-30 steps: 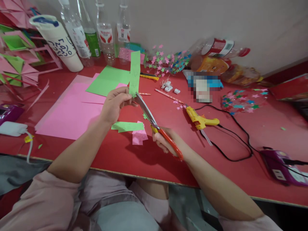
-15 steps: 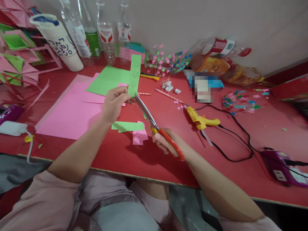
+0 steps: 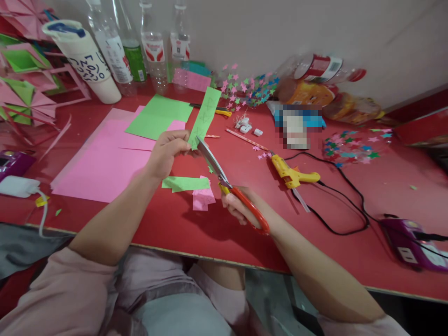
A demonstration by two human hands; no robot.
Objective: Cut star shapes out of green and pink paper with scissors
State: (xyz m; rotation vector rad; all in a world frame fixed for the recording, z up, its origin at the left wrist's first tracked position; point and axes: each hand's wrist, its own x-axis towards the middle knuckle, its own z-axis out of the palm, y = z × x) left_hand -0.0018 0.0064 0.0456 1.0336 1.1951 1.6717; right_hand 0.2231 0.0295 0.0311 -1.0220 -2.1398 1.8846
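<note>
Between its thumb and fingers, my left hand (image 3: 171, 148) pinches the lower end of a green paper strip (image 3: 206, 113) with star outlines drawn on it. The strip leans up to the right. My right hand (image 3: 238, 205) is closed around the handles of a pair of scissors (image 3: 219, 170), orange-red and yellow at the grips. The blade tips meet the strip's lower edge beside my left fingers; how far they cut in I cannot tell. Below lie more green strips (image 3: 185, 184) and small pink paper pieces (image 3: 203, 198).
Pink sheets (image 3: 101, 163) and a green sheet (image 3: 157, 116) lie left. A yellow glue gun (image 3: 294, 175) with a black cord is on the right, near a purple power socket (image 3: 413, 245). Bottles (image 3: 154, 56) and a white tumbler (image 3: 87, 65) stand behind. Paper stars (image 3: 241, 88) cluster at the back.
My left hand has turned the green strip, so its top end now tilts right instead of standing nearly upright. The scissors have hardly moved.
</note>
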